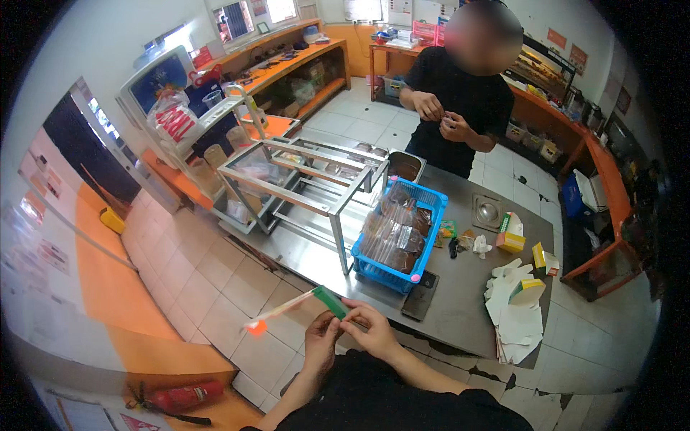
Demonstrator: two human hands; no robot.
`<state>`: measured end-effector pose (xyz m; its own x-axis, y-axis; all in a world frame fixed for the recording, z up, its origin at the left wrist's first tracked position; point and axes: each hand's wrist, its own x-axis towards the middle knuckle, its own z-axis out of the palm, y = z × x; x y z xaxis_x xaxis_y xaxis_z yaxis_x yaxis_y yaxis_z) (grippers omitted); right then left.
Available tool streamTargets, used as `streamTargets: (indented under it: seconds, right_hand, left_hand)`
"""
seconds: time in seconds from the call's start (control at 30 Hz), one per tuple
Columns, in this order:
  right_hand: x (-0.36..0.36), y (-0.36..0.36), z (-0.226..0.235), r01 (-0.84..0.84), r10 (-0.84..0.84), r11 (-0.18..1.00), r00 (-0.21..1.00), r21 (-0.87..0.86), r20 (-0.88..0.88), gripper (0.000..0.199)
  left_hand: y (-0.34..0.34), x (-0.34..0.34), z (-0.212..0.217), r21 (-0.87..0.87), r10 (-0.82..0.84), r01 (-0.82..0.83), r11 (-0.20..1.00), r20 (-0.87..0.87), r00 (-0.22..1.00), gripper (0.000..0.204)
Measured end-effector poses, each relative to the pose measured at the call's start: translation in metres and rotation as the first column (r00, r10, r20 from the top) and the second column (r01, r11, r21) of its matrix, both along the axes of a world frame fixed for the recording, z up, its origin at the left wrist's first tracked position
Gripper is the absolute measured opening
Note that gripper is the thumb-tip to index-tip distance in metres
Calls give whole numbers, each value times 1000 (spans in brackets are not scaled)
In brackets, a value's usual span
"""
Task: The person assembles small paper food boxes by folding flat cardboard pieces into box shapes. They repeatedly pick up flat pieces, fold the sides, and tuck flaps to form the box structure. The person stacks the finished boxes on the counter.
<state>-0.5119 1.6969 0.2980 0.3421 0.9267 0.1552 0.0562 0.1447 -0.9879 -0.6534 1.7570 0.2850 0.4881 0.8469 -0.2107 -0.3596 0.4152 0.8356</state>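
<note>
On the head feed I watch the left fingers and right fingers pinch a slim strip by its green end. Leftward of them it runs pale and thin to a bright orange-red tip; beyond them, a blue plastic basket stands on the table.

White walls with a broad orange lower band surround a floor of pale square tiles, its joints dark and broken near the grey metal table. An orange shelved counter stands beneath bright rectangular windows; another orange wooden counter lines the right side.
</note>
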Motion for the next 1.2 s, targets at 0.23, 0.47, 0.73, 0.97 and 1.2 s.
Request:
streamTargets:
  seconds: [0.23,0.47,0.73,0.97,1.2]
  right_hand:
    - [17,4,-10,79,-97,994,948,-73,-303,25]
    - [22,4,19,-3,9,1000,929,18,-369,63]
    - [6,4,47,-283,257,955,939,90,229,64]
    - [-5,-1,50,-27,18,998,989,56,149,27]
    - [-7,2,65,47,-134,949,956,313,260,21]
  left_hand:
    - [6,-5,17,530,-54,331,780,-471,881,38]
    - [23,-27,32,810,204,460,365,-552,809,35]
    - [10,-22,47,578,188,-28,816,-219,957,15]
    - [21,-15,52,834,470,-121,538,-177,865,7]
    - [9,-3,58,790,387,-102,605,-180,904,17]
